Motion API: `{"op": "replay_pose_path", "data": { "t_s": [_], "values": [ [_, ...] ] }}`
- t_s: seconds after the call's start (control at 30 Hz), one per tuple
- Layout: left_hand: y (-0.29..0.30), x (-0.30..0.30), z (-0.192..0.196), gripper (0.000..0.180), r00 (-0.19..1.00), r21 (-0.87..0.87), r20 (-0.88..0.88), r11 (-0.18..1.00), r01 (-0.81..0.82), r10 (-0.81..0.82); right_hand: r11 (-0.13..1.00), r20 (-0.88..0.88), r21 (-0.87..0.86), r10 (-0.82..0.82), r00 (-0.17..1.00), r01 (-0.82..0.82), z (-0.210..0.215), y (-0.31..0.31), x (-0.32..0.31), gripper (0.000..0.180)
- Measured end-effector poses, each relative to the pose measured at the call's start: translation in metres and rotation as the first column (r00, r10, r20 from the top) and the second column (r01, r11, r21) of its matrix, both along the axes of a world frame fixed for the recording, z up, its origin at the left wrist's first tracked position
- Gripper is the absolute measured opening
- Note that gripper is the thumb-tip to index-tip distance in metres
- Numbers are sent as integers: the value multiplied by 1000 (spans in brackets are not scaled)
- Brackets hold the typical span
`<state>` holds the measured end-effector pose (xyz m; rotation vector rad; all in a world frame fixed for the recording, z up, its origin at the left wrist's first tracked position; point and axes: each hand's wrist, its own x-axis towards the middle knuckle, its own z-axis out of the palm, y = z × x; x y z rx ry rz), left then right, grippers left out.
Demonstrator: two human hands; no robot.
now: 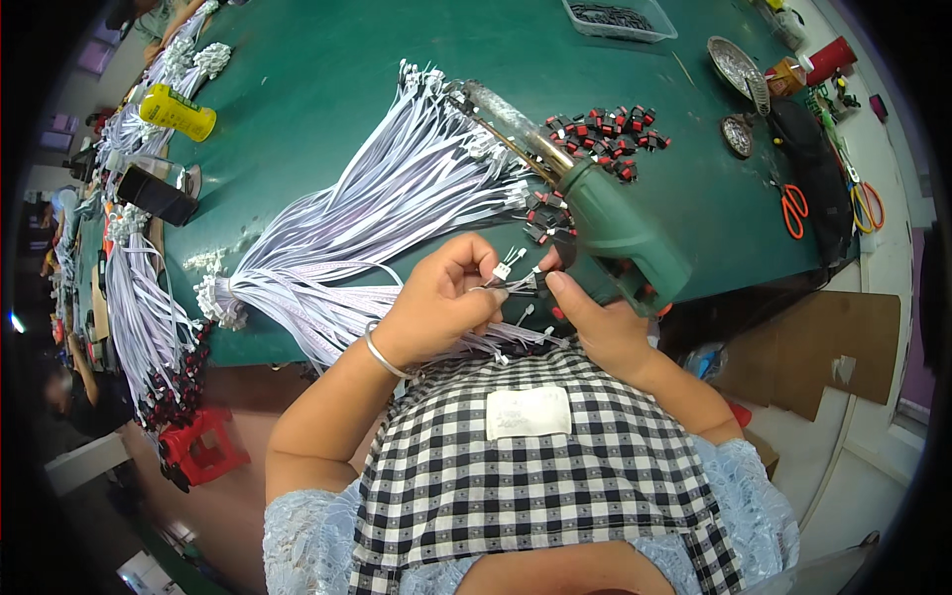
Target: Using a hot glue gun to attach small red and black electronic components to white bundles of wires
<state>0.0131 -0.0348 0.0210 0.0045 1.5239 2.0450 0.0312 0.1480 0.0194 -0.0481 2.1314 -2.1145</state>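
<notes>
My left hand point(448, 297) is closed in a pinch on thin white wires with a small white connector point(502, 270) standing out past the fingertips. Close by on the right, my right hand point(603, 325) pinches the stripped-looking ends of the same wires point(526, 283) between thumb and forefinger. A large fanned bundle of white cables point(347, 228) lies beneath and left of the hands. Just beyond my right hand is a green pistol-shaped tool point(620, 233) with a long metal barrel pointing away to the left. Small black-and-red switch-like parts point(550, 216) lie beside it.
More black-and-red parts point(615, 134) are heaped behind the tool. On the green table point(297, 99) stand a yellow bottle point(178, 112), a black box point(156, 195) and a clear plastic tub point(623, 18). Orange-handled scissors point(792, 210) and a metal dish point(736, 67) lie right.
</notes>
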Motion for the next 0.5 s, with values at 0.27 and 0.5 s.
{"op": "replay_pose_path", "data": {
  "t_s": [0.27, 0.5],
  "values": [
    [-5, 1, -10, 15, 998, 131, -62, 991, 21, -13, 1000, 28, -8, 7, 1000, -7, 0, -2, 1, 11],
    [0, 2, -11, 20, 992, 139, -78, 987, -85, 96, 996, 51, -91, 6, 999, -1, -1, -5, 3, 14]
  ]
}}
